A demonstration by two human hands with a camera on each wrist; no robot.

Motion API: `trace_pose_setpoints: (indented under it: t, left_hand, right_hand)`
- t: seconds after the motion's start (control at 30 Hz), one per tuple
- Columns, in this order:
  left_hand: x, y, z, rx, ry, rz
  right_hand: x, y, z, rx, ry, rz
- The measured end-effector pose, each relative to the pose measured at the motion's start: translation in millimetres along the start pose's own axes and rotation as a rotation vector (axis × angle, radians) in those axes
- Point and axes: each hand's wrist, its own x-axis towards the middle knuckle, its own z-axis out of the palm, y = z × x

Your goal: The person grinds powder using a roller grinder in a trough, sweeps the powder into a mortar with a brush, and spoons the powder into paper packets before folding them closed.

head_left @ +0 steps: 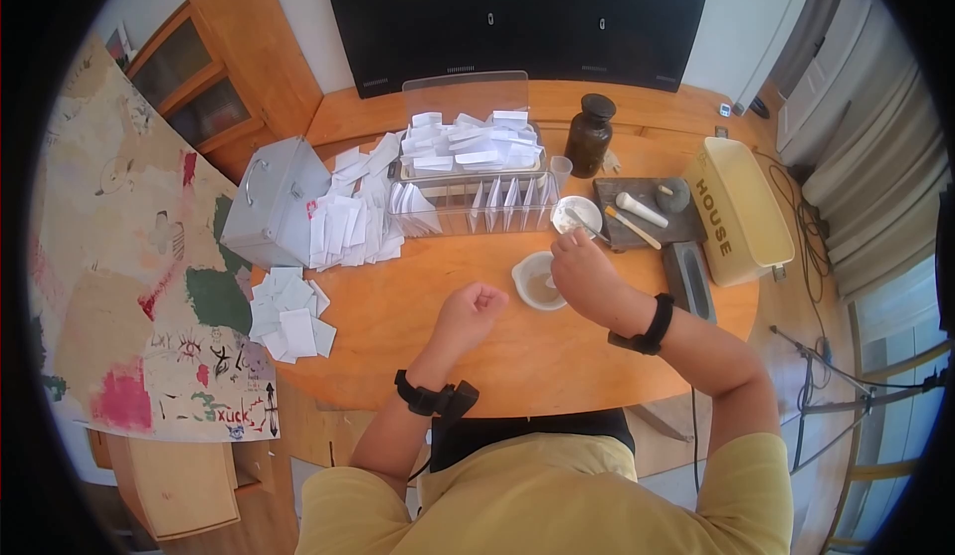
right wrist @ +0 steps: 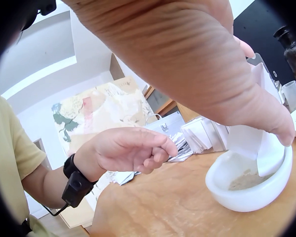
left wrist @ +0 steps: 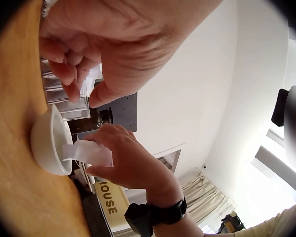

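A white bowl (head_left: 519,278) (left wrist: 44,143) stands on the wooden table, with brownish powder (right wrist: 247,180) in its bottom. My right hand (head_left: 595,277) (left wrist: 130,160) is above its right side, pinching a folded white paper (left wrist: 92,152) (right wrist: 270,154) whose lower end dips inside the rim. To the left of the bowl, my left hand (head_left: 472,316) (right wrist: 130,150) hovers over the table, fingers loosely curled around nothing. The right fingertips are partly hidden in the right wrist view.
Behind the bowl are a white dish (head_left: 569,209), a clear rack of envelopes (head_left: 458,219) and a dark jar (head_left: 591,142). White papers (head_left: 348,225) and a silver case (head_left: 274,202) lie left. A dark slab (head_left: 622,239) with a pestle (head_left: 642,209) and a cream bin (head_left: 731,222) stand right.
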Motion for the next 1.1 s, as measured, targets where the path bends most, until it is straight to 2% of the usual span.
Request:
trace_pose_setpoints:
  t: [0.07, 0.17, 0.27, 0.37, 0.57, 0.77, 0.97, 1.1]
  left_hand:
    - [-0.4, 1.1, 0.2, -0.001, 0.0, -0.007]
    - [-0.7, 1.3, 0.6, -0.006, -0.001, -0.019]
    - [-0.3, -1.2, 1.2, 0.006, -0.002, -0.008]
    - [-2.2, 3.0, 1.0, 0.019, -0.003, -0.009]
    - [-2.9, 3.6, 5.2, 0.001, -0.016, -0.013]
    - [0.1, -1.3, 11.7, 0.017, -0.039, -0.017]
    - [-4.5, 5.4, 13.0, 0.036, -0.06, -0.014]
    - [-8.7, 8.9, 17.8, -0.041, -0.096, 0.017]
  right_hand:
    - [-1.9, -1.2, -1.0, -0.009, 0.029, 0.022]
    - [-5.7, -0.6, -3.6, 0.017, -0.042, -0.003]
    - [-10.9, -1.1, 2.0, 0.003, 0.026, 0.018]
    - [-16.1, 0.3, -1.7, 0.013, -0.033, 0.063]
    - [-31.9, -1.6, 5.6, 0.092, 0.064, 0.189]
    - [-43.4, -7.1, 12.0, 0.187, 0.049, 0.234]
    - [-50.6, -10.7, 27.1, 0.472, 0.063, 0.449]
    - [-52.1, -20.0, 34.2, 0.858, 0.334, 0.61]
